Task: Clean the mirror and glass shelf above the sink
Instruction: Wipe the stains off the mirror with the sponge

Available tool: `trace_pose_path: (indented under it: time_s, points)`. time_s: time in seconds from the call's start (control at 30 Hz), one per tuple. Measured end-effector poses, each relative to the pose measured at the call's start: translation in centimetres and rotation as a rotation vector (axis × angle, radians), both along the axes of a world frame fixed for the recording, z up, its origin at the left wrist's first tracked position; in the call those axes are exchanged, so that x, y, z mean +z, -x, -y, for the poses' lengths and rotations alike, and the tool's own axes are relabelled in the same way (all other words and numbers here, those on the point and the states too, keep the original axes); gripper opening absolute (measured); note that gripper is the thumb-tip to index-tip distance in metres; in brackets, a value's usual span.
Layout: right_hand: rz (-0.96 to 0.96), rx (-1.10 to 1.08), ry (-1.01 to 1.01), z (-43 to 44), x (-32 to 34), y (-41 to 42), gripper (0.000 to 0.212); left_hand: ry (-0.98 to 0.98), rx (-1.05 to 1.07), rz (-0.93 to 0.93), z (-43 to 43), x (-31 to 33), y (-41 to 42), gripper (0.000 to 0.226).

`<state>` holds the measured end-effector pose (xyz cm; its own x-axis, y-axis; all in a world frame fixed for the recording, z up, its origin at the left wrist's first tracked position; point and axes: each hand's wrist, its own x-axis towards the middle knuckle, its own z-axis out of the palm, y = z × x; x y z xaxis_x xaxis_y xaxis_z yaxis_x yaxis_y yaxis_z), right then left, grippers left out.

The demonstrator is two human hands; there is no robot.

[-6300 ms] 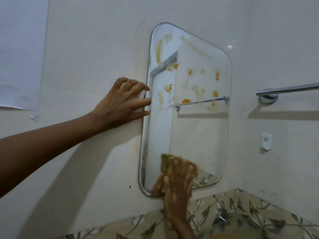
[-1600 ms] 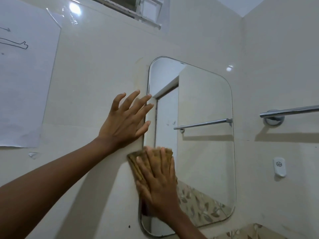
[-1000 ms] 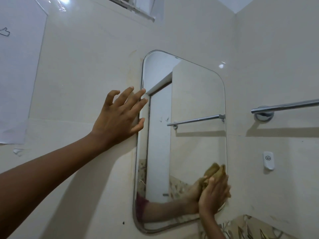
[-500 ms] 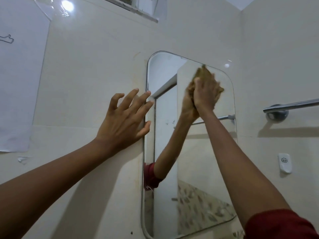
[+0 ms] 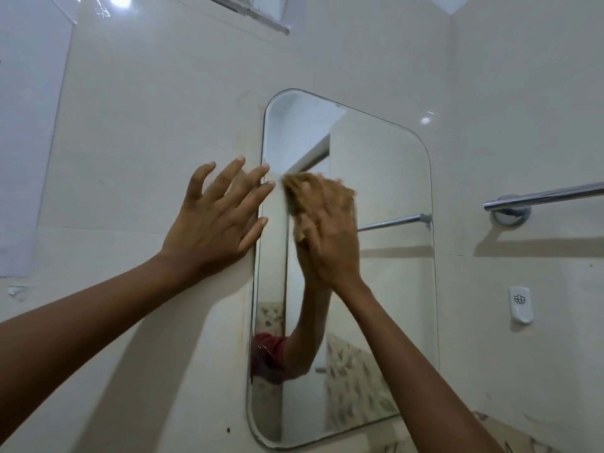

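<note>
A tall mirror (image 5: 385, 178) with rounded corners hangs on the cream tiled wall; its glass looks free of stains. My right hand (image 5: 333, 237) presses a tan cloth (image 5: 302, 191) flat against the mirror's upper left part, fingers blurred by motion. My left hand (image 5: 217, 223) lies flat on the wall beside the mirror's left edge, fingers spread, fingertips touching the rim. The glass reflects my arm and a red sleeve. No glass shelf or sink is in view.
A chrome towel bar (image 5: 542, 196) sticks out from the right-hand wall, with a small white wall hook (image 5: 521, 304) below it. A white sheet of paper (image 5: 29, 135) is stuck to the wall at the left. A window frame (image 5: 258, 14) sits at the top.
Orange stains seen on the mirror 6.3 s ago are gone. Half a second ago my right hand with the cloth was at the mirror's upper right; it has swept left and down. Left hand unmoved.
</note>
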<state>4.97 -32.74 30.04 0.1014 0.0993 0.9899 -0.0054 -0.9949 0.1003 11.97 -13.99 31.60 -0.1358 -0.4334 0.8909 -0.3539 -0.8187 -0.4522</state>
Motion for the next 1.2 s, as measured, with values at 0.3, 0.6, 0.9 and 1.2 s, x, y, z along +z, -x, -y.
trace_pose_path:
  time_s: [0.3,0.6,0.9,1.2]
  points:
    - [0.284,0.014,-0.829,13.2,-8.0,4.5,0.048,0.019,-0.030,0.014,0.0,0.3,0.0,0.051]
    - [0.158,0.099,-0.338,-3.9,-10.9,-0.7,0.052,0.018,-0.082,0.003,-0.1,0.1,0.4,0.050]
    - [0.015,-0.017,0.034,-2.4,-16.8,-0.3,0.050,0.012,-0.095,-0.014,-0.1,0.1,0.3,0.050]
    - [0.313,0.056,-0.911,10.9,-18.3,4.4,0.060,0.008,-0.110,-0.006,-0.1,0.1,0.3,0.049]
